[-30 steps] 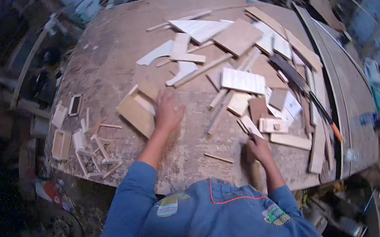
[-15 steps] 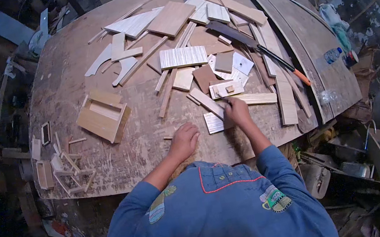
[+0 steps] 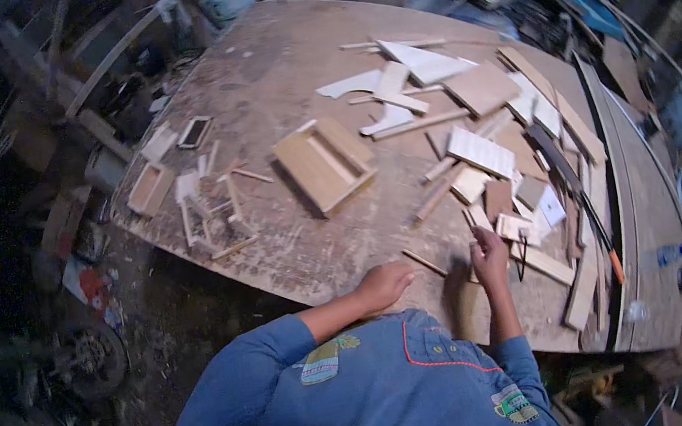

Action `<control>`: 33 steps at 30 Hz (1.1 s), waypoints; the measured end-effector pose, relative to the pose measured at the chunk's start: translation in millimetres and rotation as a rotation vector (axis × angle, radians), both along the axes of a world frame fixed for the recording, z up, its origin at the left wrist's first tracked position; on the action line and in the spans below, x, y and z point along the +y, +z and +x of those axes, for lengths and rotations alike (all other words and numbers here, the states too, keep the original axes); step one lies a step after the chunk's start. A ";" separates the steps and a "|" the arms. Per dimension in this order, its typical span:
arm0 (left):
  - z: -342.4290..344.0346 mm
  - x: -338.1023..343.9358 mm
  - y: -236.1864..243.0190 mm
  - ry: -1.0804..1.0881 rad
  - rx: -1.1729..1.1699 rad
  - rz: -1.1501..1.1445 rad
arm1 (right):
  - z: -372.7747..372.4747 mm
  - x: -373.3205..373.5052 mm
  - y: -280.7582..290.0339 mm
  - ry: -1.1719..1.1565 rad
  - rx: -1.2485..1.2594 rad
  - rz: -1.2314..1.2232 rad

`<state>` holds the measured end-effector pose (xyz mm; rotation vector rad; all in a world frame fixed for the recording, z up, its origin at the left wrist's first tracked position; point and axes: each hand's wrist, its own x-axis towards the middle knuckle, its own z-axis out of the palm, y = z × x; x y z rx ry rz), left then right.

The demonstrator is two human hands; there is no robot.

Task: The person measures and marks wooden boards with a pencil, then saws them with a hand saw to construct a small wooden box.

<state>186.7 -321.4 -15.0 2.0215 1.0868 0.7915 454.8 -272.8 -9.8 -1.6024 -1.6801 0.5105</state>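
My right hand (image 3: 490, 257) is closed, its fingers pinched beside a small pale wood piece (image 3: 513, 227). What it grips is too small and blurred to make out; a thin dark loop (image 3: 521, 253) shows just right of the fingers. At the front edge of the table, my left hand (image 3: 385, 286) lies with fingers loosely bent and holds nothing visible. A thin wooden stick (image 3: 424, 262) lies just beyond its fingertips. Near the right hand are a pale wood strip (image 3: 544, 265) and a brown block (image 3: 498, 198).
A shallow wooden box (image 3: 320, 167) sits mid-table, with small stick frames (image 3: 214, 211) and a little open box (image 3: 150, 189) to its left. Boards and offcuts (image 3: 482, 151) are heaped on the right. A handsaw with an orange-ended handle (image 3: 616, 266) lies among them.
The view has swung left, so the table appears turned and shifted right. The right hand has lifted off the pale board it was at; the left hand stays near the table's front edge.
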 end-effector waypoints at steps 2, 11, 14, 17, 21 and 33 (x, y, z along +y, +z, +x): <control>-25.6 -11.1 0.7 0.075 -0.021 0.000 | -44.2 13.4 10.9 0.097 -0.002 -0.036; -91.9 -46.3 -0.2 0.386 -0.095 -0.046 | -169.5 34.2 7.8 0.378 0.143 -0.057; -102.5 -49.4 9.7 0.349 -0.099 -0.094 | -183.7 12.6 -2.5 0.427 0.200 -0.166; -107.9 -50.6 18.7 0.261 -0.042 -0.178 | -187.1 1.2 -12.2 0.463 0.237 -0.235; -98.4 -44.8 2.0 0.244 -0.082 -0.093 | -172.0 9.7 -5.0 0.428 0.200 -0.267; -71.8 -17.3 15.4 0.279 -0.110 -0.194 | -125.7 201.3 1.7 0.258 0.083 -0.251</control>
